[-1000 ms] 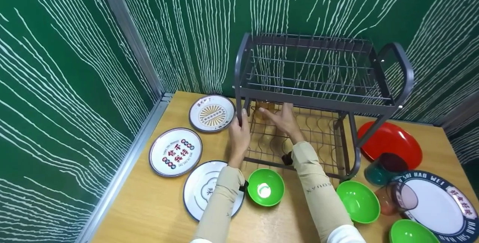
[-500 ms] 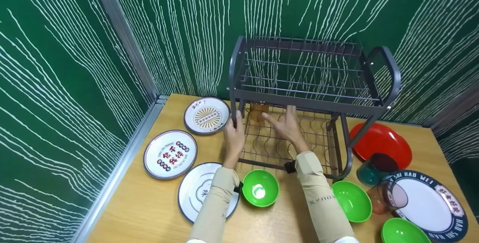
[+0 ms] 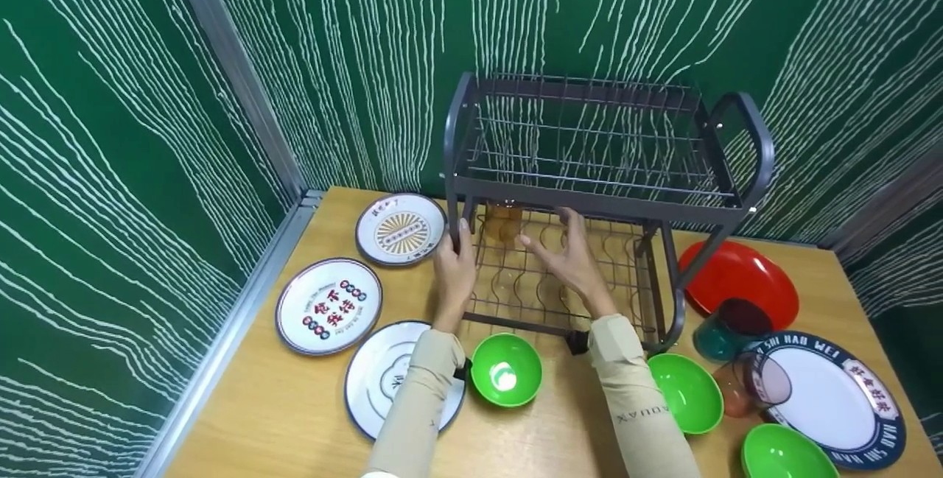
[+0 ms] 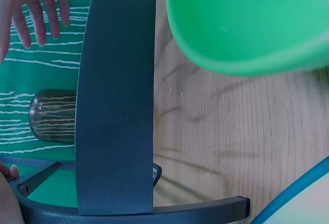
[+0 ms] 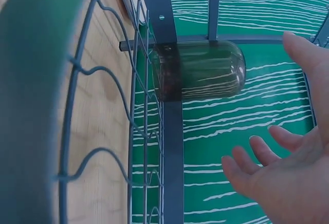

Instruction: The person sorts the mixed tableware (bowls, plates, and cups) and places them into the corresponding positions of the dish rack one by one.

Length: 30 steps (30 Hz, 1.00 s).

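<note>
A dark grey two-tier dish rack [image 3: 611, 197] stands on the wooden table. My left hand [image 3: 454, 272] holds its left front post, thumb on the inner side. On the lower wire tier, at the back left, an amber see-through cup [image 3: 503, 224] stands with its closed end up. The right wrist view shows the cup [image 5: 211, 70] apart from my right hand [image 5: 282, 167], whose fingers are spread and hold nothing. In the head view that right hand [image 3: 575, 261] hovers over the lower tier, just right of the cup.
Three white patterned plates lie left, the nearest plate [image 3: 368, 382] partly under my left forearm. Green bowls [image 3: 506, 367] stand in front. To the right are a red plate [image 3: 744, 279], a teal cup [image 3: 718, 338], a pinkish cup [image 3: 737, 389] and a dark-rimmed plate [image 3: 829, 389].
My right hand has drawn away from the amber cup, to the right and toward me, and the cup stays on the lower tier. My left hand keeps its hold. The head view has shifted slightly.
</note>
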Each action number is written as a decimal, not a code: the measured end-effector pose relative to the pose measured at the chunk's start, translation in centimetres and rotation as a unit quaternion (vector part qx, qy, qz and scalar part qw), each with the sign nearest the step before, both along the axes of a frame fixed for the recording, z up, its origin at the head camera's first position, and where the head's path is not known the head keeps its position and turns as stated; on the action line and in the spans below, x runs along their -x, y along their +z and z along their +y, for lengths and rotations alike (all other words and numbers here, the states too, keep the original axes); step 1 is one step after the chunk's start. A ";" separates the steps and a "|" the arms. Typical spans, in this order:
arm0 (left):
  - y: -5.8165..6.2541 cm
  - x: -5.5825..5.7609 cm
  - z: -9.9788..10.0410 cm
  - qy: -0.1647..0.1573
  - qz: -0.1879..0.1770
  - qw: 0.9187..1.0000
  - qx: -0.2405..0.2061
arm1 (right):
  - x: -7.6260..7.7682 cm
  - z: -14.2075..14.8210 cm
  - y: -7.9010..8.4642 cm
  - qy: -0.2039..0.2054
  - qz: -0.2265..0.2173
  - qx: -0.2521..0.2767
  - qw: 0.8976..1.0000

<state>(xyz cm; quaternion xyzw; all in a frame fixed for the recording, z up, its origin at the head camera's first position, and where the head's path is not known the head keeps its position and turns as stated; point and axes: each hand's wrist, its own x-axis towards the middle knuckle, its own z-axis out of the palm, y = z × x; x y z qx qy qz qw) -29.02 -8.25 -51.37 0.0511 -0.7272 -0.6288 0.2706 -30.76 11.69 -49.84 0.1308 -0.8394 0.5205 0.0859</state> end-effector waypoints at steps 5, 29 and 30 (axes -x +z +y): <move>-0.1 -0.1 0.0 -0.002 0.000 1.000 -0.009 | -1.1 0.7 -0.4 -0.003 0.014 -0.005 1.000; 0.1 -0.1 0.1 0.002 0.003 1.000 -0.005 | -7.2 4.5 -0.9 -0.020 0.089 -0.012 0.996; 0.0 -0.1 0.1 0.002 0.003 1.000 -0.004 | -7.4 4.6 -0.9 -0.023 0.096 -0.014 0.995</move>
